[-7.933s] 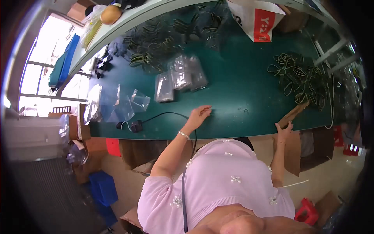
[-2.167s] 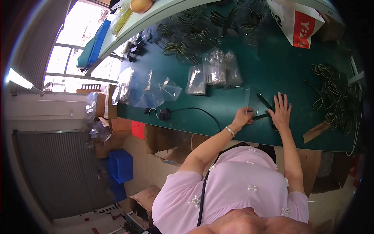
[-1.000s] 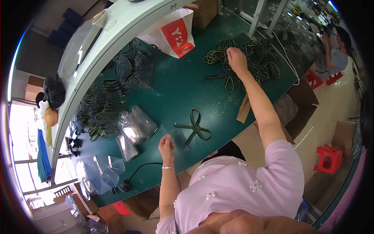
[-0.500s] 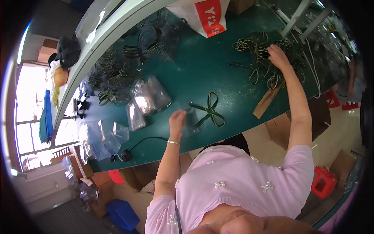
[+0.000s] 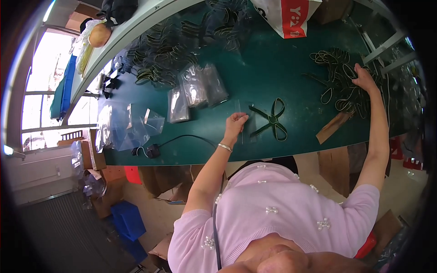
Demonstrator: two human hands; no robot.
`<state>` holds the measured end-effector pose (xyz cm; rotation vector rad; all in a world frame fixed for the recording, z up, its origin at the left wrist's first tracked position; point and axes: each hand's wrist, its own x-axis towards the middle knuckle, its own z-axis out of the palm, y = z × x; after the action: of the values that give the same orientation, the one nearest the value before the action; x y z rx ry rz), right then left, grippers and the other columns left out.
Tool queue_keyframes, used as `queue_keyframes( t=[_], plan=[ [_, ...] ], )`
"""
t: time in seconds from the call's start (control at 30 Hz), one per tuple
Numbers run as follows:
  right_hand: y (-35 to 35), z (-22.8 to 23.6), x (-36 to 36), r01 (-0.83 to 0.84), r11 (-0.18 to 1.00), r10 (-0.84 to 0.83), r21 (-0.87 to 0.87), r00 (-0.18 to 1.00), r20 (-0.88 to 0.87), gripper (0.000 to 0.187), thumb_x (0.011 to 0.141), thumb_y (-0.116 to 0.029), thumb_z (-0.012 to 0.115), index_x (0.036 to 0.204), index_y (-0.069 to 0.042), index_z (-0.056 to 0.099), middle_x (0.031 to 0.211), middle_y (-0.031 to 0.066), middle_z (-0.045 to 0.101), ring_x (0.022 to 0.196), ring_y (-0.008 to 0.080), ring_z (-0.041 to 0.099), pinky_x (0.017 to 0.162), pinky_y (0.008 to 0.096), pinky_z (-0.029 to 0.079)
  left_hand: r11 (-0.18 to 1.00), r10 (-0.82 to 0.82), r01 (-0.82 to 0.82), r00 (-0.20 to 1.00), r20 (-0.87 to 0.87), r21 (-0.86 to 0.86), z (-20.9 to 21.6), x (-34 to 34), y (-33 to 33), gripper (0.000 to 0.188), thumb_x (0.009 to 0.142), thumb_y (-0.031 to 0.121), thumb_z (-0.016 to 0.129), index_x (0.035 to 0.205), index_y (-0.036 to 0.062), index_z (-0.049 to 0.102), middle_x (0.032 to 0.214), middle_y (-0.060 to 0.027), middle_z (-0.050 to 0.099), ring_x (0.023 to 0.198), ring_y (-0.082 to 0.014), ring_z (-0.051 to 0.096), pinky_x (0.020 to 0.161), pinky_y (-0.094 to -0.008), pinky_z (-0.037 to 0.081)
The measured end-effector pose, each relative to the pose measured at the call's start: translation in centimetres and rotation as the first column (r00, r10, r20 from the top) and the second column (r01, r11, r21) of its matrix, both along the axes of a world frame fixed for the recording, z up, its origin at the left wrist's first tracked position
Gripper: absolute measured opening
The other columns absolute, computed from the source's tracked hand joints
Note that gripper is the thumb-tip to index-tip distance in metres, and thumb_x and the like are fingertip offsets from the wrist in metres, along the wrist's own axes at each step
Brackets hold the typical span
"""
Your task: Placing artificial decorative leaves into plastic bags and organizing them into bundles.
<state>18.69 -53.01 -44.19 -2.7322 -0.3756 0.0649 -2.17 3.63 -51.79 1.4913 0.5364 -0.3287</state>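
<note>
At the middle of the green table, we find one green bow lying flat, two loops toward one and five o'clock, two tails toward nine. A clear bag lies just beside its tails; we cannot tell whether they overlap. At nine o'clock, the left hand has its fingers pressed together, pinching the bag's edge as we read it. Out at two, the right hand touches the heap; we cannot tell whether its fingers close on a loop.

As far along as we can judge, one bow is laid out singly, outside the bag, while the heap is loose and tangled. The dark pile at ten seems to lie partly in film.

Around these, we see a cardboard strip at three, shiny packs at ten, flat film and a black cable toward nine, and a paper bag at twelve. Farther out, a shelf crosses at eleven, a bright window stands between nine and ten, and blue bins sit on the floor at eight.
</note>
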Motion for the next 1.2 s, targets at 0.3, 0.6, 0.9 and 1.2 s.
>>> queue_keyframes(
  t=[0.3,0.6,0.9,1.2],
  plan=[
    [11.6,12.3,-6.7,0.271,0.962,-0.252,-0.035,0.931,0.264,0.062,0.086,-0.018,0.066,0.141,-0.011,0.04,0.083,0.0229,0.063,0.08,0.0409,0.061,0.072,0.045,0.046,0.999,-0.052,0.052,0.997,-0.053,-0.006,-0.3,0.8,0.2,0.03,0.081,0.023,0.075,0.099,0.0013,0.064,0.065,0.0033,0.054,0.05,-0.0055,0.046,0.043,-0.0204,0.033],
    [20.5,-11.2,-13.4,0.466,0.822,-0.369,0.326,0.873,-0.319,0.066,0.074,-0.029,0.076,0.129,-0.001,0.052,0.107,0.0206,0.065,0.098,0.0346,0.063,0.088,0.0401,0.049,0.999,-0.045,0.045,0.999,-0.021,0.023,-2.7,1.8,0.7,0.024,0.079,0.008,0.071,0.1,-0.0004,0.065,0.061,0.0012,0.053,0.043,-0.0076,0.043,0.04,-0.0243,0.031],
    [25.2,-8.3,-16.9,0.017,0.916,-0.022,0.4,1.0,0.009,0.045,0.085,-0.023,0.067,0.124,-0.005,0.055,0.116,0.0184,0.06,0.111,0.0356,0.056,0.093,0.0407,0.047,0.998,-0.01,0.009,1.0,-0.014,-0.054,-2.8,1.6,0.7,0.027,0.083,0.005,0.065,0.109,-0.0005,0.064,0.08,-0.0051,0.066,0.06,-0.0115,0.061,0.051,-0.0228,0.048],
    [27.2,-3.5,-15.8,-0.211,0.896,0.269,0.391,0.958,-0.1,0.036,0.087,-0.017,0.063,0.121,-0.006,0.061,0.111,0.0166,0.065,0.101,0.0365,0.061,0.088,0.0417,0.049,0.979,0.047,-0.06,0.997,-0.069,-0.195,-1.9,1.4,0.7,0.04,0.084,-0.004,0.06,0.123,-0.0028,0.056,0.101,-0.0111,0.068,0.079,-0.0187,0.069,0.067,-0.0255,0.058]
  ],
)
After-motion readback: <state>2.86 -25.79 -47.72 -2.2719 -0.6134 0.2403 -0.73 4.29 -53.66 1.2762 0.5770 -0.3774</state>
